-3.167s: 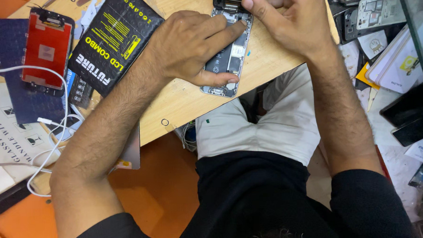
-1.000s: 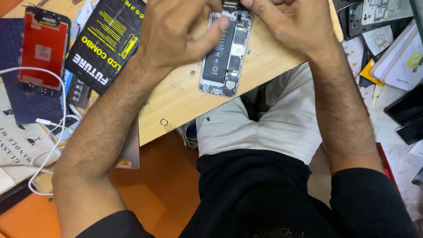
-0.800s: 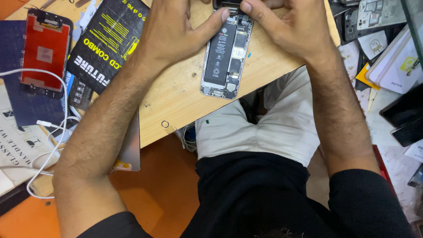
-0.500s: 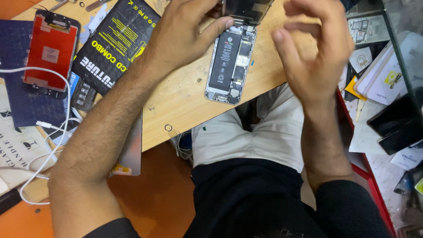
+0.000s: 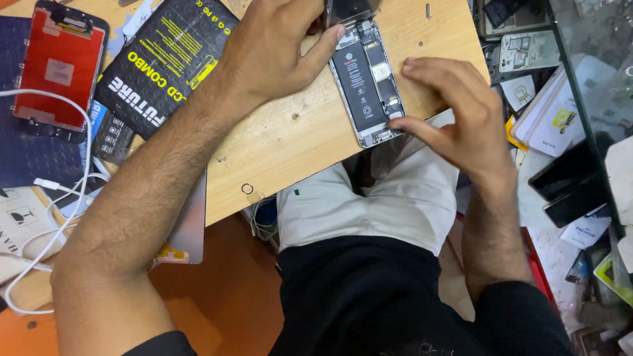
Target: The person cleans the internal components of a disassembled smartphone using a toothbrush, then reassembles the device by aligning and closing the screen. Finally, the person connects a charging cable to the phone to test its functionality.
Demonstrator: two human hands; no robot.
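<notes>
An opened phone body (image 5: 366, 85) lies on the wooden board (image 5: 287, 137), its black battery and circuit parts showing. My left hand (image 5: 273, 49) rests on the board at the phone's upper left, thumb against its edge, fingers by the lifted screen panel (image 5: 352, 1) at the top. My right hand (image 5: 454, 113) is to the right of the phone, fingers spread, with the thumb tip touching the phone's lower right corner. Nothing is held in the right hand.
A black and yellow flat package (image 5: 165, 53) lies left of the phone. A red-backed screen panel (image 5: 60, 67) sits on a dark blue mat (image 5: 28, 156), with a white cable (image 5: 58, 201) looped nearby. Phone parts and cards (image 5: 553, 113) crowd the right side.
My right hand left the phone's top, swung out to the right, then came down beside the phone's lower right corner. The phone now lies flat with its screen panel lifted at the top.
</notes>
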